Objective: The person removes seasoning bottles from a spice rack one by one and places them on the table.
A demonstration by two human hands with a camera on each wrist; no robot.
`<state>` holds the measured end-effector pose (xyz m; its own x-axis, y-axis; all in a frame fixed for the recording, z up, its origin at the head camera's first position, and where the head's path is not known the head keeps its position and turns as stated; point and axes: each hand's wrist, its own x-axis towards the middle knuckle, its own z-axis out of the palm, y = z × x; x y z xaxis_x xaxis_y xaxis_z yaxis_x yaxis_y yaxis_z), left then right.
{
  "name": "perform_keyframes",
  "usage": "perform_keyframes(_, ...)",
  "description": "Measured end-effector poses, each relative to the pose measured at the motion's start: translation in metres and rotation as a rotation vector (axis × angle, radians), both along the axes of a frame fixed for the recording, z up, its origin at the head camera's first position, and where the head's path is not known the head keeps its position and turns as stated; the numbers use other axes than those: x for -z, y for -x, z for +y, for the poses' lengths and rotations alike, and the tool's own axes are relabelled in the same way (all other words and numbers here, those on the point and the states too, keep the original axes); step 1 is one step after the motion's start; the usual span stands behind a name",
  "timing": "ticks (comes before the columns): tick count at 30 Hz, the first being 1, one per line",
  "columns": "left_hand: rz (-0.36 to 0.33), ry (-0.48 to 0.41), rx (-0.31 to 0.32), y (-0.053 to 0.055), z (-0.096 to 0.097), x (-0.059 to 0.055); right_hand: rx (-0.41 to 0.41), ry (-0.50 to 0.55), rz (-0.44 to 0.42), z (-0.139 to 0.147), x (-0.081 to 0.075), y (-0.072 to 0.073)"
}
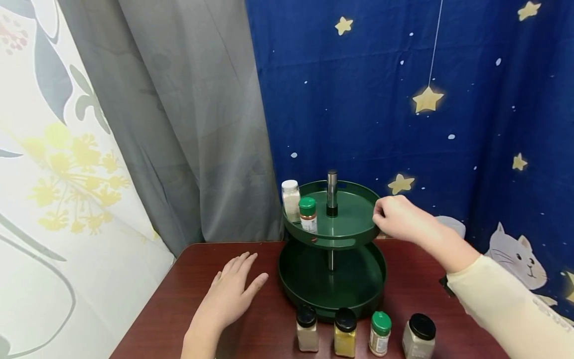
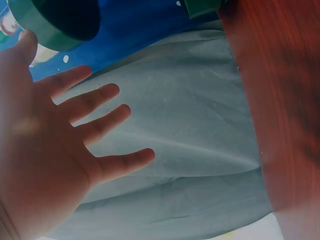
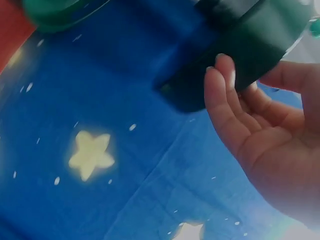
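A green two-tier turntable rack stands on the table, its upper tray (image 1: pixel 352 212) above a wider lower tray (image 1: pixel 314 284). My right hand (image 1: pixel 396 217) pinches the upper tray's right rim; in the right wrist view its curled fingers (image 3: pixel 220 95) lie against that tray. My left hand (image 1: pixel 230 289) hovers left of the rack, fingers spread and touching nothing, as its bare palm (image 2: pixel 45 150) shows in the left wrist view. On the upper tray's left side are a white-capped spice jar (image 1: pixel 291 202) and a green-capped spice bottle (image 1: pixel 308 215).
Several spice containers line the rack's front: a black-capped bottle (image 1: pixel 307 331), a bottle of yellow powder (image 1: pixel 345 336), a green-capped bottle (image 1: pixel 379 336) and a black-capped jar (image 1: pixel 419 339). A metal post (image 1: pixel 332 194) rises through the trays. Curtains hang behind the reddish-brown table (image 1: pixel 170 309).
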<state>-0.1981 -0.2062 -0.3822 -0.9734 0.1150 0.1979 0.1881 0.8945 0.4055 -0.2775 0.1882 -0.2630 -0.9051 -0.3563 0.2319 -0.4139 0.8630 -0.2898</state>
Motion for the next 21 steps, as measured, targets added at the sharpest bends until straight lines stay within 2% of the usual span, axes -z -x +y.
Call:
perform_keyframes(5, -0.010, -0.004, -0.002, 0.001, 0.001, 0.000, -0.038, -0.122, 0.038, 0.005, -0.008, 0.030)
perform_keyframes(12, -0.025, -0.012, 0.003, 0.002, 0.001, 0.001, 0.029, -0.147, 0.076, -0.003, -0.008, 0.061)
perform_keyframes(16, -0.020, -0.011, 0.002, 0.002, 0.001, 0.002, 0.045, -0.137, 0.120, -0.001, -0.004, 0.069)
perform_keyframes(21, -0.015, -0.007, -0.004, 0.002, -0.001, 0.003, 0.033, -0.122, 0.114, 0.004, -0.003, 0.065)
